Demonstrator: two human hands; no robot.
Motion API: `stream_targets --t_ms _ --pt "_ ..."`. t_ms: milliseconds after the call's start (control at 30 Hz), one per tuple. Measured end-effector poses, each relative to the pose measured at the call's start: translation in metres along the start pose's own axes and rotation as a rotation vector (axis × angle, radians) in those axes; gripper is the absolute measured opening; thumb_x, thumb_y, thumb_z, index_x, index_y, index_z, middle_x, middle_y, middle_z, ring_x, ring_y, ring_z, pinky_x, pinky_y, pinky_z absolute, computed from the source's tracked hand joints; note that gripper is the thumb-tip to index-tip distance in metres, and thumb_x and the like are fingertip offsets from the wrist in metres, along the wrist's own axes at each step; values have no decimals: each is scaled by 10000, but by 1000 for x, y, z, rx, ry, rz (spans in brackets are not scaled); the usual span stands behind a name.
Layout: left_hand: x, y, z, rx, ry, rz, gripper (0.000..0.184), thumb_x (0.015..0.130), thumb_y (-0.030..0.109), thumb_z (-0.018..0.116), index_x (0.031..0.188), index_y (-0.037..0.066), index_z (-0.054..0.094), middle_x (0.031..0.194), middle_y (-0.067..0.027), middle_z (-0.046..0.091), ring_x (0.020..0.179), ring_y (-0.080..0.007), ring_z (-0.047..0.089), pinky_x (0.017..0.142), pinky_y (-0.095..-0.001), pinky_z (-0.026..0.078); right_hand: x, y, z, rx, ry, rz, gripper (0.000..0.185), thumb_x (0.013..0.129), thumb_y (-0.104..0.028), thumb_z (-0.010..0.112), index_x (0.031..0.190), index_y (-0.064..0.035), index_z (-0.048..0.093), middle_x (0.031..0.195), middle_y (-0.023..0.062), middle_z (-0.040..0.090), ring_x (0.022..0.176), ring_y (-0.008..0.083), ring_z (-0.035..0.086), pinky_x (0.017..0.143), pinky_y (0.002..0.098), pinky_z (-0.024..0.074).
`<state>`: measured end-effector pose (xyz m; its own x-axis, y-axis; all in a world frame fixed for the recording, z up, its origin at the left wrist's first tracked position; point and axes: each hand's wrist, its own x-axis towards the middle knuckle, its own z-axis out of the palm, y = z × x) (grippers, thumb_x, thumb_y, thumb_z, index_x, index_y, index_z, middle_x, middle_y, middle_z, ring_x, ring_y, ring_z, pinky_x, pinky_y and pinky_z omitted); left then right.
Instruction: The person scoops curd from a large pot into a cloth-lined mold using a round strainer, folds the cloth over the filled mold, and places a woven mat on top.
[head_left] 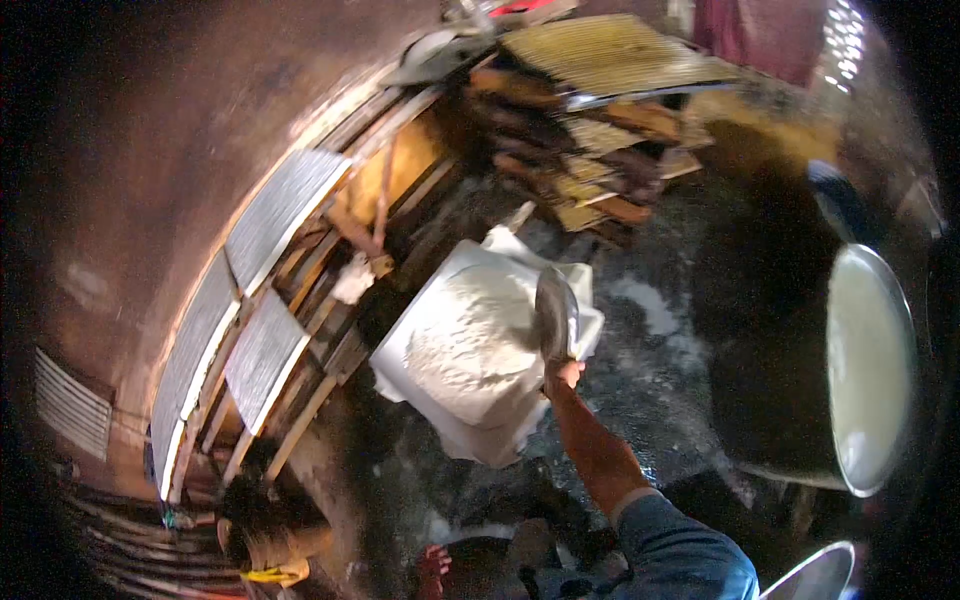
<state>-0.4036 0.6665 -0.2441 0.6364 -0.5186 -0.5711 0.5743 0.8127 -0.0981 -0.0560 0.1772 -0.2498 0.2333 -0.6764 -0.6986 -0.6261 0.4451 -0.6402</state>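
The metal bowl [556, 312] is held by its near edge in the right grip [568, 374], mid-frame by the white heap [468, 340]; probably light, stiff, maybe slick, so best grabbed by the rim. Left grip [435, 562], frame bottom, can't be read

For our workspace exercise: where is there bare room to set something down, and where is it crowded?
Wet-looking floor shows bare between the white cloth and large pot; a smaller, dimmer patch lies between cloth and left hand. Crowded: stacked boards beyond the cloth, metal sheets to its left, the metal bowl at its right side.
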Motion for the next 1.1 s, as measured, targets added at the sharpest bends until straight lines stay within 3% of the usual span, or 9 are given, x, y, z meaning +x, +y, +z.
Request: stream_targets --t_ms 167,333,400,433,667,767,867,933,1100 --pt "102 -61 97 1202 376 349 208 864 241 536 969 68 584 907 -92 554 631 -166 515 573 -326 422 -62 -20 -251 187 177 -747 495 673 -25 665 1062 -38 359 850 156 575 799 294 589 747 368 469" --pt "176 -270 162 1256 -99 -212 248 841 247 568 1024 81 574 821 -40 607 605 -79 540 452 -165 352 -140 79 -554 309 191 -810 364 737 -54 610 1054 -13 436 818 99 573 714 147 545 639 295 467" --pt "160 -414 175 1875 -144 8 364 813 338 592 1061 73 568 865 -48 616 670 -102 566 534 -211 414 -127 162 -641 247 362 -834 358 737 -77 611 1051 -9 452 810 98 571 686 144 541 606 293 466" --pt "171 -465 176 1662 -280 -437 426 780 363 627 1074 61 569 901 -41 619 706 -110 573 589 -224 433 -148 198 -685 217 454 -829 356 736 -90 613 1047 -6 461 809 98 571 676 143 539 595 295 466" --pt "75 -751 120 2195 -931 -460 384 931 357 375 1041 53 583 976 -51 601 906 -149 537 779 -275 400 -219 551 -844 384 800 177 329 707 -216 659 928 8 562 779 152 607 705 244 590 635 372 483" --pt "65 -793 98 2361 -715 -427 524 941 408 300 1093 -32 542 1054 -114 582 983 -196 517 875 -301 380 -232 709 -868 534 737 605 248 736 -134 614 927 11 553 685 106 584 486 166 548 412 332 459" --pt "71 -785 71 2419 -567 -88 640 916 490 324 1260 -42 411 1298 -120 430 1158 -241 423 998 -333 294 -216 817 -858 447 1008 808 279 741 -127 600 977 4 532 764 168 600 642 311 588 579 431 501" --pt "86 -777 61 2292 -543 -258 663 924 497 276 1268 -60 376 1289 -144 419 1162 -231 404 1010 -318 271 -211 860 -859 137 1188 864 301 726 -117 602 985 14 519 813 211 607 732 391 589 672 447 500" --pt "55 -804 61 2404 -425 -103 692 916 519 270 1297 -57 310 1320 -143 369 1170 -259 385 1006 -338 280 -128 920 -806 -87 1075 980 325 726 -106 574 1010 37 503 839 217 608 769 392 590 693 444 484"
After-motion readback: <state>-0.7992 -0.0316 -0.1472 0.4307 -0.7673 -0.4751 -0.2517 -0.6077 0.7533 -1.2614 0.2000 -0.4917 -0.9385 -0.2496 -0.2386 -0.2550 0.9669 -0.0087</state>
